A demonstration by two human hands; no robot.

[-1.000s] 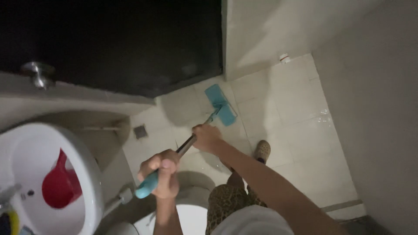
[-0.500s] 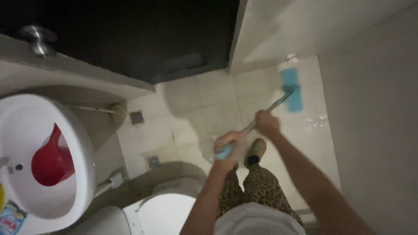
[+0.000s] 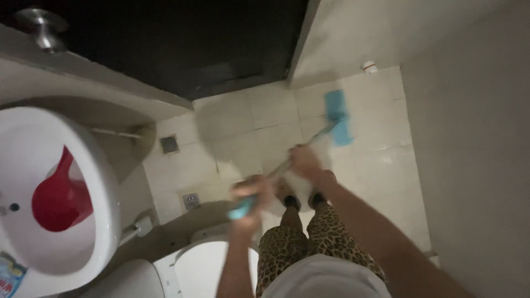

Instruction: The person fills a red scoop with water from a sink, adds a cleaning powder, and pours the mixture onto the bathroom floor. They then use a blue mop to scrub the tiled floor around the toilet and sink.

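Note:
I look down at a tiled bathroom floor (image 3: 243, 132). My left hand (image 3: 251, 196) is closed around the teal end of a long brush handle (image 3: 241, 208). My right hand (image 3: 305, 163) grips the metal shaft further down. The handle runs up and right to a blue scrubbing head (image 3: 338, 117), which rests on the wet tiles close to the right wall. Both hands are motion-blurred. My legs in leopard-print trousers (image 3: 309, 243) stand below the hands.
A white washbasin (image 3: 83, 182) with a red object (image 3: 55, 201) in it is at the left. A toilet (image 3: 187, 270) sits at the bottom. Two floor drains (image 3: 169, 144) lie near the basin. A dark door (image 3: 165, 44) is at the top, a small white bottle (image 3: 369, 67) in the corner.
The brush head has swept from the floor's middle to the right, near the wall. Both hands moved right with the handle, and my view shifted.

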